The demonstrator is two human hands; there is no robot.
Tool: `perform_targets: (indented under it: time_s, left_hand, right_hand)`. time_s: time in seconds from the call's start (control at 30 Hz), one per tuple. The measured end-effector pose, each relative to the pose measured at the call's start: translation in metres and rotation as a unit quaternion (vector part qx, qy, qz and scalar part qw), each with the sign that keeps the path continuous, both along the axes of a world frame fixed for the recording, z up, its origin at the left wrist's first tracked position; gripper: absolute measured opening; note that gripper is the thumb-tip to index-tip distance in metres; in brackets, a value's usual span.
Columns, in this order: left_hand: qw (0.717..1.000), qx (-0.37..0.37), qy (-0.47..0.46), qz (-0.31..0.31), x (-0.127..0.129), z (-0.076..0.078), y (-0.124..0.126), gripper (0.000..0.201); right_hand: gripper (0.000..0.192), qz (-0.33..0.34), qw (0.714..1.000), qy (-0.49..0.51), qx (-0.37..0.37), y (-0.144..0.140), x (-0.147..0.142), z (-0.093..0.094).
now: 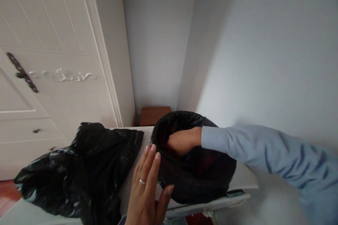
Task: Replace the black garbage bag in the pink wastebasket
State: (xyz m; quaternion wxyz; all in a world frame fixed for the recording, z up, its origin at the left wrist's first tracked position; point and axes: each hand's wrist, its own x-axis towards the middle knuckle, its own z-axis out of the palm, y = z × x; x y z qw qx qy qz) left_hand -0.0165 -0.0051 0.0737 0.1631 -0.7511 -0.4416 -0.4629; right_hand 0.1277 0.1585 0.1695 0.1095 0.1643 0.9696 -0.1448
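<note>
A round bin lined with a black plastic bag [195,190] stands on a white surface, its mouth facing up. My right hand [182,142], in a light blue sleeve, reaches down into it; the fingers are hidden in the dark inside. My left hand [145,182], with a ring on one finger, is held with fingers stretched out beside the bin's near left side. It holds nothing. Left of it lies a crumpled black plastic bag [92,168] on the same surface.
The white surface [244,177] has an open drawer [208,204] below its front edge, with items partly showing. A white wardrobe [60,35] stands on the left. Behind, a brown wooden piece [154,114] sits in the corner against pale walls [264,52].
</note>
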Motion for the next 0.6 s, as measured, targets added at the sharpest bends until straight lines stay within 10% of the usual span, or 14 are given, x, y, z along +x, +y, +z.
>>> perform_targets:
  time_s: [0.17, 0.33, 0.4, 0.5, 0.6]
  left_hand:
    - [0.964, -0.129, -0.232, -0.012, 0.012, -0.041, -0.01, 0.068]
    - [0.924, -0.214, -0.31, -0.069, 0.032, -0.082, -0.015, 0.074]
    - [0.918, -0.24, -0.31, -0.057, 0.038, -0.093, -0.017, 0.073]
    - [0.924, -0.252, -0.288, -0.025, 0.045, -0.105, -0.016, 0.073]
    - [0.932, -0.243, -0.269, 0.019, 0.05, -0.115, -0.011, 0.078]
  right_hand:
    - [0.038, 0.092, 0.995, -0.031, -0.004, -0.019, 0.051, 0.044]
    - [0.039, -0.086, 0.978, 0.192, 0.001, -0.009, 0.138, 0.039]
    - [0.05, -0.24, 0.912, 0.333, 0.005, -0.002, 0.173, 0.016]
    - [0.066, -0.452, 0.738, 0.498, -0.045, -0.011, 0.202, -0.036]
    - [0.067, -0.53, 0.614, 0.557, -0.178, -0.042, 0.197, -0.095]
